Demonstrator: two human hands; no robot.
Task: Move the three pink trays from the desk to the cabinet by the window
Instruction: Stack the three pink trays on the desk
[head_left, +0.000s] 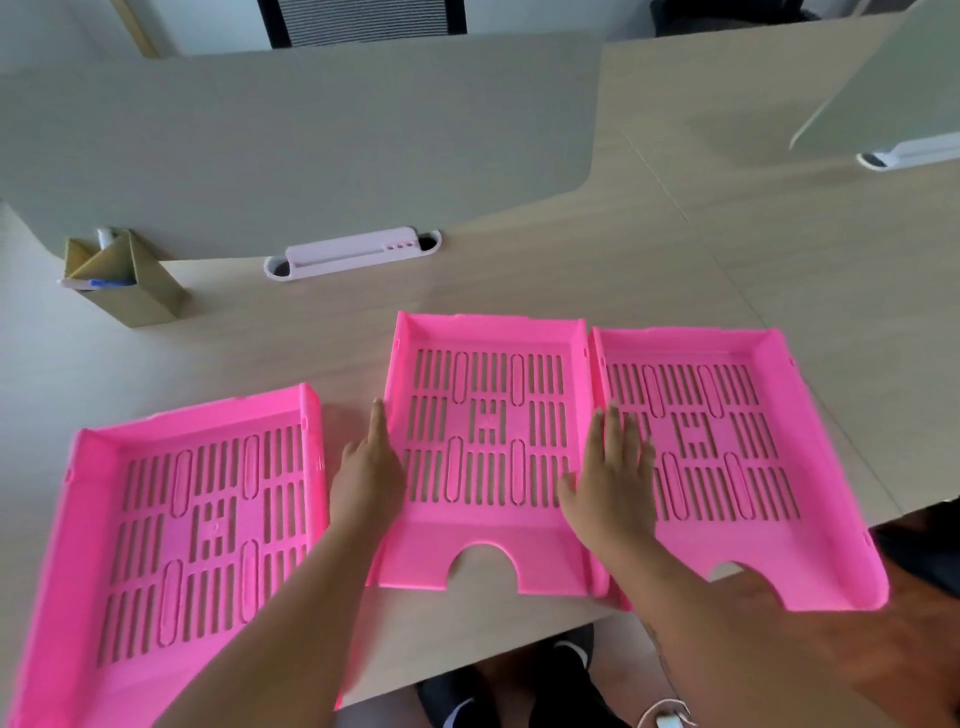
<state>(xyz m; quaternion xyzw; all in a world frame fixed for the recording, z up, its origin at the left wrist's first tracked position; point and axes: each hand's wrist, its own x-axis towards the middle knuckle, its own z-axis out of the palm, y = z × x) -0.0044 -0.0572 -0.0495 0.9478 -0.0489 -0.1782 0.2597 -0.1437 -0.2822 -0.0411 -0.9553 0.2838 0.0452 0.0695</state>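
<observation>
Three pink slotted trays lie flat on the wooden desk (571, 260). The left tray (171, 530) sits nearest the front edge, slightly turned. The middle tray (488, 540) and the right tray (769, 545) lie side by side, their walls touching. My left hand (366, 470) reaches along the outer left wall of the middle tray, fingers straight. My right hand (610, 478) hovers with fingers spread over the seam between the middle and right trays. Neither hand holds anything.
A grey divider panel (291, 140) stands behind the trays, with a white cable slot (353, 253) at its foot. A cardboard pen holder (124, 280) stands at the far left. A second panel (883, 88) is at the far right. A chair back shows beyond the divider.
</observation>
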